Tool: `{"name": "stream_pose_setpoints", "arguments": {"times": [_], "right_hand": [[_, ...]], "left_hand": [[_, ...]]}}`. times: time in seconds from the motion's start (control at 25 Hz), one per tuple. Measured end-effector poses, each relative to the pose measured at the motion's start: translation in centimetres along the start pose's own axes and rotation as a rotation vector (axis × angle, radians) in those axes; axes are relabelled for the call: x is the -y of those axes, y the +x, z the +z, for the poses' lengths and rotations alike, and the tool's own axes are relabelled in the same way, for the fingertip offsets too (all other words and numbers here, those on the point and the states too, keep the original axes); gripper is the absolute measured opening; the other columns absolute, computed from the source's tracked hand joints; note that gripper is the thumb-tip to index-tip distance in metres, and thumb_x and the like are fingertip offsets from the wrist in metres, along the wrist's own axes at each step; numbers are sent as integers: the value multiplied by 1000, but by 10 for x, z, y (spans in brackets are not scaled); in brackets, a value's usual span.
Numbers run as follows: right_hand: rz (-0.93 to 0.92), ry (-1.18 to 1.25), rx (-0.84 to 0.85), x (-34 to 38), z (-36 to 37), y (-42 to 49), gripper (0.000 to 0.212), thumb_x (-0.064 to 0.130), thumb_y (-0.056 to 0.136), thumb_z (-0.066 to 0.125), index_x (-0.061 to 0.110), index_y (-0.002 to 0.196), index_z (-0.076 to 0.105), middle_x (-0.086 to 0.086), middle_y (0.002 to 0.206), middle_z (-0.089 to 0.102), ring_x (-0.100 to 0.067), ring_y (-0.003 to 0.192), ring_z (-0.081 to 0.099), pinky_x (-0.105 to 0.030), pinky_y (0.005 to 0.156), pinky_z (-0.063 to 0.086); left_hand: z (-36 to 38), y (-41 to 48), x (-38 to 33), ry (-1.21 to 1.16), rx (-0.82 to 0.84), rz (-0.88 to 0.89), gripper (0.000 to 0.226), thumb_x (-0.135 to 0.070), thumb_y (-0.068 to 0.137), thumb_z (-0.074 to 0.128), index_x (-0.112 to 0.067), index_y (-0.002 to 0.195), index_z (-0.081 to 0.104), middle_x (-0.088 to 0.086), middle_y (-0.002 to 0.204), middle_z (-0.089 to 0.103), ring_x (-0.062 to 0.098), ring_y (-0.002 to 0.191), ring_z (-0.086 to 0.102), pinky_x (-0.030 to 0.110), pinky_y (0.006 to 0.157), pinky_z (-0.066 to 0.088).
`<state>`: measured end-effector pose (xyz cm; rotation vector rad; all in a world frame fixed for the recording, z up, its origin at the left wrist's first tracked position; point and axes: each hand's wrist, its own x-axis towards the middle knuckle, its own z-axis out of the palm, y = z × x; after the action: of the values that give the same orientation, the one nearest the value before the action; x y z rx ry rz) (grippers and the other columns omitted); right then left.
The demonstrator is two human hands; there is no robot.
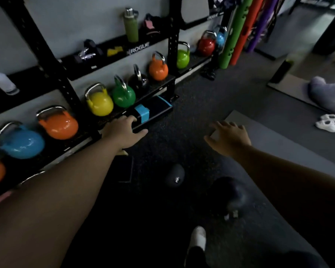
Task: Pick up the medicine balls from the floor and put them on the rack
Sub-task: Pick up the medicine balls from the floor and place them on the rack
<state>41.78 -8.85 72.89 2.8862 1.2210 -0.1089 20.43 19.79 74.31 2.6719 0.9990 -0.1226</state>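
Two dark medicine balls lie on the black rubber floor: a smaller one [174,177] with white lettering and a larger one [230,192] to its right. The black rack [170,45] runs along the wall on the left. My left hand [122,132] is stretched forward with fingers apart, over the edge of the rack's lowest shelf [81,141], holding nothing. My right hand [228,137] is spread open above the floor, well above and beyond both balls, also empty.
Coloured kettlebells [100,102] fill the lower shelf; bottles and small dumbbells stand on the upper one. A black-and-blue box [149,110] sits under the shelf. Grey mats [278,149] lie right. Someone's legs and white shoes [329,123] rest far right. My white shoe [197,236] is below.
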Motion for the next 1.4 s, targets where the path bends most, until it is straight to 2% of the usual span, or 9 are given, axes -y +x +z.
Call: {"name": "stream_pose_setpoints", "arguments": {"times": [0.2,0.36,0.56,0.8,0.92,1.12,1.24,1.4], "right_hand": [[32,-3,112,-61,38,-20,67,71,97,40,29,148,49,-8,145,57,-34,130,53,-48,103,39],[-63,51,195,-94,66,3,64,70,96,45,28,144,51,-6,145,56,-33,129,53,-48,101,38],[-178,69,250,-120,91,42,62,68,94,48,28,142,50,-6,138,60,-33,125,54,-48,100,39],[-211,116,383,-116,164,89,62,68,95,46,31,145,46,-3,140,59,-31,126,54,-48,101,39],[-212,104,428,-104,239,117,62,70,95,44,32,145,45,-1,140,59,-29,125,55,-47,100,40],[-156,99,482,-81,420,181,62,71,93,41,34,143,44,2,140,57,-27,125,53,-46,100,41],[-164,95,489,-61,530,218,64,70,92,42,34,145,43,0,141,55,-29,125,52,-46,98,42],[-135,87,454,-32,665,273,69,73,92,40,32,148,40,-5,144,52,-32,128,50,-48,97,43]], "left_hand": [[41,0,-45,86,73,-11,80,-83,91,56,-27,149,58,0,138,74,27,128,69,44,101,45],[73,7,-93,125,186,-57,78,-82,91,57,-26,145,60,2,141,71,28,129,67,47,107,45],[114,24,-147,119,228,-98,76,-80,93,56,-28,149,56,2,143,69,29,129,66,50,112,46],[185,62,-145,67,363,-120,76,-74,97,59,-28,158,50,3,155,59,30,141,59,48,110,50],[254,111,-118,20,409,-151,74,-72,98,59,-29,157,50,2,156,57,29,142,57,46,110,51],[428,222,-60,-12,482,-167,74,-76,96,55,-32,156,51,1,154,56,30,140,56,44,107,50],[537,280,-24,-107,479,-234,77,-79,94,53,-33,156,51,0,154,55,29,138,58,45,104,50],[668,340,26,-233,447,-325,83,-84,90,53,-33,155,52,3,157,54,30,138,60,48,110,52]]}}
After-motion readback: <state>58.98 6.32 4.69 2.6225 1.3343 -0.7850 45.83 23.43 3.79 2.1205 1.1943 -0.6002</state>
